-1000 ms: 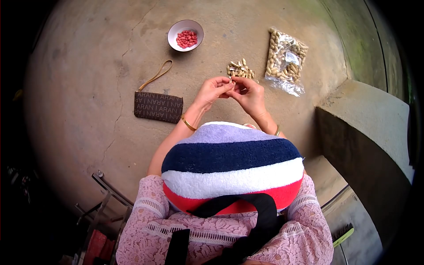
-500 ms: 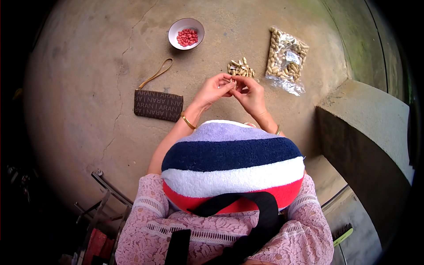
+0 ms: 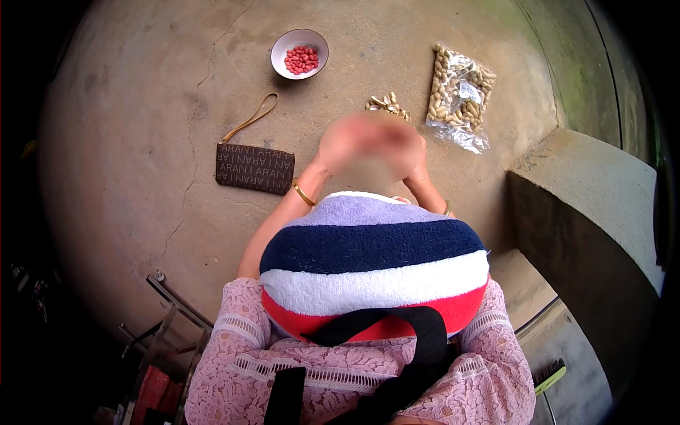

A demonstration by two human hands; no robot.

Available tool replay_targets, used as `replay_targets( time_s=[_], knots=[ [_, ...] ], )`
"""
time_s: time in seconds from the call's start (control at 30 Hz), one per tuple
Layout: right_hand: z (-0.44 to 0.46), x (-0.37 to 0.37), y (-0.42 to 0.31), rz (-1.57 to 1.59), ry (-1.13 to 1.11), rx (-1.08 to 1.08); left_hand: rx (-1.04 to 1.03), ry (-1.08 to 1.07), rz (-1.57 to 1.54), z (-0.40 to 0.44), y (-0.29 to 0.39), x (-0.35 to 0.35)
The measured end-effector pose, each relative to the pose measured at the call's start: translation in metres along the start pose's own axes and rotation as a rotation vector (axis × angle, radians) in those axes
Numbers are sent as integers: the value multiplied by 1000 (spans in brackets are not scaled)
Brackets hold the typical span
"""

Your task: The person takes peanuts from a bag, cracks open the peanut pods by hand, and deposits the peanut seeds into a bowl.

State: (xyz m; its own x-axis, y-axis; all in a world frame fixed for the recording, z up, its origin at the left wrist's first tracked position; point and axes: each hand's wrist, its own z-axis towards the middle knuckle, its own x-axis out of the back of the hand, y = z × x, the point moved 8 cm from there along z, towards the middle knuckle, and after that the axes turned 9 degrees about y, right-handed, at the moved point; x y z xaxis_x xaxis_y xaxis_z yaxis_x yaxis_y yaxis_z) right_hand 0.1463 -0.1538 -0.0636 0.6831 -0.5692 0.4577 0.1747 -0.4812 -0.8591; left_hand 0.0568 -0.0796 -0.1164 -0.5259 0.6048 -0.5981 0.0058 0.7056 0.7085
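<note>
My left hand (image 3: 341, 147) and my right hand (image 3: 405, 147) are close together in front of the striped cushion. A blur covers the fingers of both, so what they hold cannot be made out. Just beyond them lies a small pile of peanut shells (image 3: 388, 105) on the concrete floor. A white bowl (image 3: 278, 62) with red peanut kernels (image 3: 302, 60) stands farther off to the left. To the right of the pile is a clear plastic bag of unshelled peanuts (image 3: 460, 92).
A dark brown lettered pouch (image 3: 254, 168) with a tan strap lies left of my forearm. The striped cushion (image 3: 375, 251) rests against my body. A concrete ledge (image 3: 588, 177) is at the right, a metal frame (image 3: 177, 304) at the lower left, and a green-handled brush (image 3: 551, 379) at the lower right.
The hands stay in nearly the same place, but their fingers are now blurred. The bowl, pouch and bag have not visibly moved on the floor.
</note>
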Motion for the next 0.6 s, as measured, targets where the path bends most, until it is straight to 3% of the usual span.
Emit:
replay_targets(
  time_s=[0.1, 0.27, 0.6],
  knots=[
    [-2, 3, -14, -16, 42, -25, 20, -5, -72, -6, 14, -8],
    [-3, -12, 5, 513, 13, -280, 196, 207, 111, -7, 11, 0],
    [-4, -14, 7, 515, 4, -266, 241, 183, 13, -10, 12, -6]
  ],
)
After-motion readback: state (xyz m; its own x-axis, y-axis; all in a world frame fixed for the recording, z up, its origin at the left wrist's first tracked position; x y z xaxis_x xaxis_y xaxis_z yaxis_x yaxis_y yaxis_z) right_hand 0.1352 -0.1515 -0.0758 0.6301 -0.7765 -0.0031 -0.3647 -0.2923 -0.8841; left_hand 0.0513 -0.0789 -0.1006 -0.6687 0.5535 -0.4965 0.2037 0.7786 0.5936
